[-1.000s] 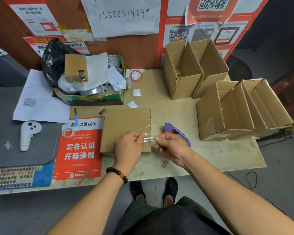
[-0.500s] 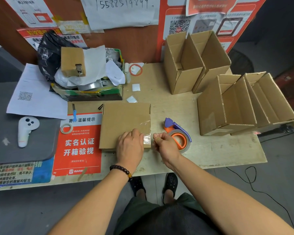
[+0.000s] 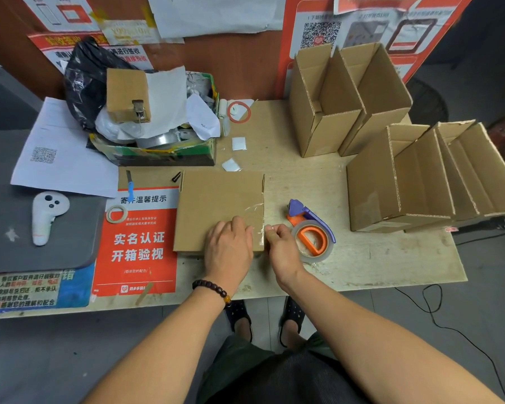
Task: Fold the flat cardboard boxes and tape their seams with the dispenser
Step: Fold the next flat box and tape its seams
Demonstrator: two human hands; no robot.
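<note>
A flat cardboard box [image 3: 216, 205] lies on the table in front of me. A strip of clear tape [image 3: 255, 211] shines along its right front corner. My left hand [image 3: 229, 246] rests on that corner, fingertips pressing down on the tape. My right hand [image 3: 280, 246] is at the box's right edge, its thumb and fingers pinching the tape end there. The orange and purple tape dispenser [image 3: 312, 231] lies on the table just right of my right hand, and neither hand touches it.
Two folded open boxes [image 3: 327, 112] stand at the back, several more [image 3: 391, 182] at the right. A cluttered green carton [image 3: 158, 153] with a black bag sits back left. A white controller [image 3: 45, 217], small tape roll [image 3: 116, 213] and blue-handled knife [image 3: 130, 185] lie left.
Both hands held a tape strip in the air between them; they have lowered it onto the box's right front corner. The dispenser now shows fully beside my right hand.
</note>
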